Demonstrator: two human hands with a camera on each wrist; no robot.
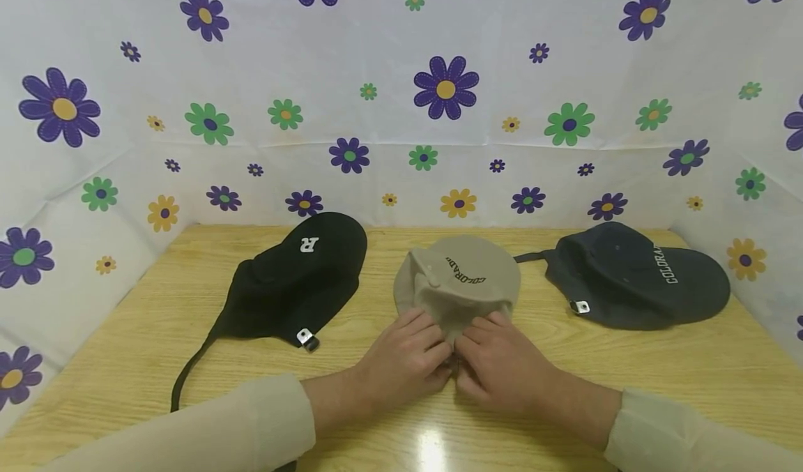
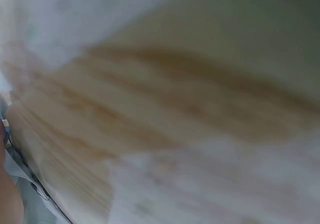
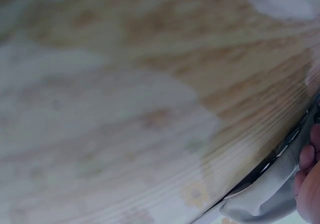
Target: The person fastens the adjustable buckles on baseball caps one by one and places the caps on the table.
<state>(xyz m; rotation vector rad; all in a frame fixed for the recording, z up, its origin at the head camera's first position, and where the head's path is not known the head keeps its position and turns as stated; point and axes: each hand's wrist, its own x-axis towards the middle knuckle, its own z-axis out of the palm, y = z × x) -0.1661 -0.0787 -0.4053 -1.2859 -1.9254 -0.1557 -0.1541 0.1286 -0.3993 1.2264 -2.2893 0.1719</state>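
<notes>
A beige cap (image 1: 467,277) with dark "COLORADO" lettering lies mid-table in the head view, its brim pointing away from me. My left hand (image 1: 404,353) grips the cap's near back edge with curled fingers. Close beside it, my right hand (image 1: 502,364) pinches the same edge from the other side. The hands almost meet, and they hide the strap end between them. At the lower right of the right wrist view, fingertips (image 3: 306,159) bend over the cap's pale fabric (image 3: 262,191). Only a sliver of the cap (image 2: 35,199) shows in the left wrist view.
On the left lies a black cap (image 1: 295,291) with a white "R", its strap trailing toward me and a metal buckle (image 1: 305,337) at its edge. A dark navy cap (image 1: 621,277) lies on the right. Behind the wooden table (image 1: 125,360) hangs a flowered cloth (image 1: 376,54).
</notes>
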